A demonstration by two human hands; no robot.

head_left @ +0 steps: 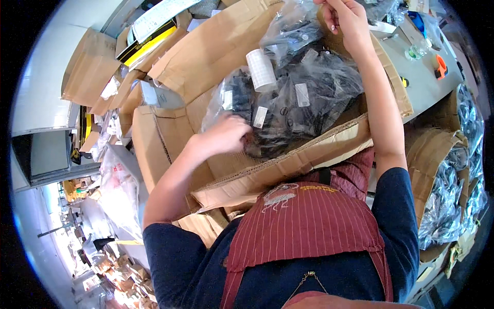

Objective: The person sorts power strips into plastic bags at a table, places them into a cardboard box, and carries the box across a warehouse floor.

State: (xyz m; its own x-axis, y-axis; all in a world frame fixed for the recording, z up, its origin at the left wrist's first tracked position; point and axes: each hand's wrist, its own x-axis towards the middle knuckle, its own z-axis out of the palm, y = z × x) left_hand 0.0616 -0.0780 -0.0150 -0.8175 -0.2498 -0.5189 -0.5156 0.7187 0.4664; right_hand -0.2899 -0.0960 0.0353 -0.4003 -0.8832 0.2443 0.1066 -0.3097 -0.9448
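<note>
A large open cardboard box (226,167) holds several clear plastic bags of black items (327,85), with small white labels on them. On top of the bags lies a white roll of labels (261,71). My left hand (226,136) is inside the box at the near left edge of the bags; its fingers bend toward the plastic and are smeared by motion. My right hand (347,23) is raised over the far side, fingers curled and pinched together at the top of the picture. What it pinches is hidden. Beside it a clear plastic bag (293,32) bulges up.
At right stands a grey table (429,92) with an orange tool (441,67) and a clear bottle (416,51). Below it, another cardboard box (432,159) holds clear bags (445,201). Several cartons (90,64) are stacked at left, near a white plastic bag (117,188).
</note>
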